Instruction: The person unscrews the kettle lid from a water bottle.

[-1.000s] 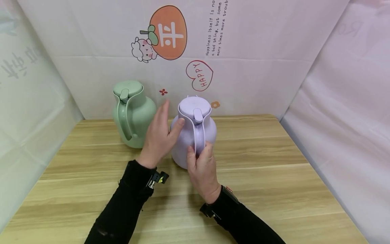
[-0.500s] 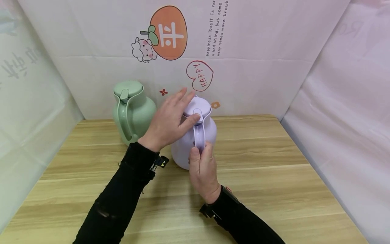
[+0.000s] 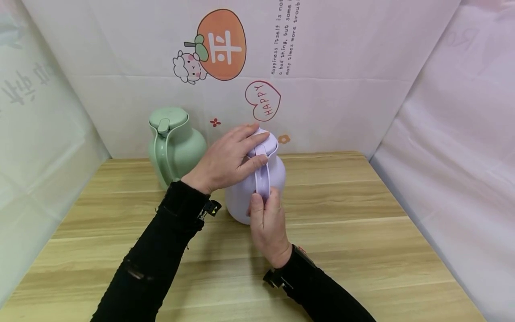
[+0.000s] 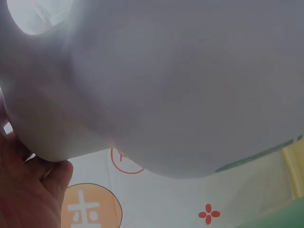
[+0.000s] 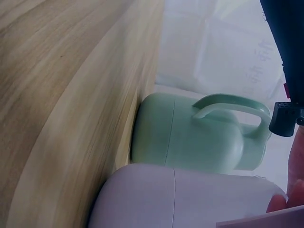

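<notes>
Lavender, round-bodied, smooth jug [image 3: 241,203] upright at centre of light wood-grain table [image 3: 342,232], towards its far edge. Right hand [image 3: 268,228]: fingers and thumb curled round lower part of the jug's lavender loop handle [image 3: 263,179], gripping it. Left hand [image 3: 225,158]: spread, fingers nearly straight, laid over round lavender lid [image 3: 271,143]; thumb at top of handle. Pale-green, round-bodied jug [image 3: 187,150] with loop handle: upright, left and slightly farther. White printed cloth [image 3: 342,67] behind table's far edge.
</notes>
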`<state>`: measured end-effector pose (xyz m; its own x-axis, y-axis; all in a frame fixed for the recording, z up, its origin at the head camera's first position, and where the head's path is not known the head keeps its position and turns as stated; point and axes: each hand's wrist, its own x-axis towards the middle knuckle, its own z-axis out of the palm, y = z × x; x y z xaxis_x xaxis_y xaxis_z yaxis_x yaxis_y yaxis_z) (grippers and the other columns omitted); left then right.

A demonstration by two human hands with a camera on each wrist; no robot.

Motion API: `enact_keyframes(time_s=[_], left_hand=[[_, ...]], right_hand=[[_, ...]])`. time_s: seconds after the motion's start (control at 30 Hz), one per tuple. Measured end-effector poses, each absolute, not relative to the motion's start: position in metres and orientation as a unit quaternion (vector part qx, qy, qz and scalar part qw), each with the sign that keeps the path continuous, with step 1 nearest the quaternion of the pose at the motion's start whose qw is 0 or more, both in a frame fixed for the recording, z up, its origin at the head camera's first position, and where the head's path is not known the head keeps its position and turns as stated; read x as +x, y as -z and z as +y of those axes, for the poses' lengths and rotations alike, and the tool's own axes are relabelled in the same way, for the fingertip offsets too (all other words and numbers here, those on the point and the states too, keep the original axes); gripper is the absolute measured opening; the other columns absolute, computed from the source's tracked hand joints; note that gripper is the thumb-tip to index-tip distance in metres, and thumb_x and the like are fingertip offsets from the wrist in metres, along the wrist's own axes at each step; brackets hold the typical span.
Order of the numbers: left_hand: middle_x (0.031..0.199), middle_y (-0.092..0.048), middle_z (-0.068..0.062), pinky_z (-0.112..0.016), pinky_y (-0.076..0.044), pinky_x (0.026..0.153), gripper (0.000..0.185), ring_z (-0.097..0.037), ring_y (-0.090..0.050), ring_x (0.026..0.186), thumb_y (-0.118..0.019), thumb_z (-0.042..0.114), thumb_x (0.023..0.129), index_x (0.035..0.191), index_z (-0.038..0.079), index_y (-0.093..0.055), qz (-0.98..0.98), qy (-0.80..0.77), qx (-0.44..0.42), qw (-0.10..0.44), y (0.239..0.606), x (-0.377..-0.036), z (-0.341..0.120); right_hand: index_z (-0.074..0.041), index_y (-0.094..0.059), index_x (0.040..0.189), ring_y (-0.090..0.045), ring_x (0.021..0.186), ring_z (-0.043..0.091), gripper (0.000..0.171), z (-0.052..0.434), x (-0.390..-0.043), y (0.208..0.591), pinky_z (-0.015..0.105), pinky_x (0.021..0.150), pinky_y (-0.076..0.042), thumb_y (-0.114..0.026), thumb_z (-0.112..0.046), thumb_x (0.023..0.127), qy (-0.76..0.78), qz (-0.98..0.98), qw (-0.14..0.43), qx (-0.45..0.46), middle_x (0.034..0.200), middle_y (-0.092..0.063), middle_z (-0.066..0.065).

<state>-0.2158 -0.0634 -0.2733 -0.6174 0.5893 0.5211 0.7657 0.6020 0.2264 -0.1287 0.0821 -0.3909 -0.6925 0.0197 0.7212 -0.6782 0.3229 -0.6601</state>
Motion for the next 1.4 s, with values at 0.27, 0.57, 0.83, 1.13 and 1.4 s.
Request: enact_keyframes(time_s=[0.27,0.57,0.83,1.13,1.4], left_hand=[[0.161,-0.047,-0.012,-0.046,-0.036,0.122,0.060,-0.027,-0.041,0.151,-0.052,0.054,0.104,0.153,0.020,-0.054,-0.880,0.197,-0.393,0.179,0.267,-0.217,-0.065],[0.155,-0.053,-0.013,-0.047,-0.040,0.118,0.056,-0.029,-0.048,0.146,-0.056,0.055,0.103,0.149,0.024,-0.059,-0.884,0.176,-0.394,0.178,0.261,-0.217,-0.064],[0.153,-0.054,-0.015,-0.047,-0.041,0.118,0.057,-0.031,-0.052,0.142,-0.057,0.056,0.103,0.148,0.022,-0.060,-0.891,0.160,-0.392,0.166,0.254,-0.215,-0.063],[0.153,-0.055,-0.014,-0.047,-0.042,0.116,0.058,-0.031,-0.053,0.141,-0.055,0.058,0.103,0.148,0.021,-0.060,-0.903,0.148,-0.373,0.155,0.249,-0.209,-0.058],[0.148,-0.058,-0.014,-0.047,-0.046,0.113,0.057,-0.031,-0.055,0.139,-0.056,0.058,0.103,0.145,0.021,-0.062,-0.914,0.135,-0.346,0.161,0.246,-0.202,-0.049]], right_hand=[[-0.003,-0.048,0.107,-0.058,0.061,0.017,0.007,0.085,-0.132,0.391,0.026,0.057,-0.051,-0.045,-0.008,0.110,-0.567,-0.729,0.289,0.250,0.078,-0.060,0.004],[0.000,-0.045,0.108,-0.052,0.060,0.009,0.015,0.083,-0.134,0.392,0.023,0.054,-0.046,-0.044,-0.015,0.111,-0.553,-0.726,0.318,0.256,0.074,-0.053,0.003],[-0.001,-0.047,0.109,-0.052,0.062,0.010,0.018,0.082,-0.135,0.394,0.024,0.056,-0.045,-0.044,-0.018,0.112,-0.538,-0.732,0.339,0.245,0.074,-0.054,0.003],[0.000,-0.047,0.109,-0.053,0.064,0.012,0.023,0.082,-0.134,0.394,0.026,0.058,-0.046,-0.043,-0.023,0.112,-0.529,-0.738,0.347,0.236,0.074,-0.054,0.003],[0.002,-0.047,0.114,-0.054,0.065,0.013,0.027,0.082,-0.134,0.395,0.027,0.061,-0.046,-0.043,-0.025,0.112,-0.522,-0.744,0.352,0.224,0.075,-0.055,0.004]])
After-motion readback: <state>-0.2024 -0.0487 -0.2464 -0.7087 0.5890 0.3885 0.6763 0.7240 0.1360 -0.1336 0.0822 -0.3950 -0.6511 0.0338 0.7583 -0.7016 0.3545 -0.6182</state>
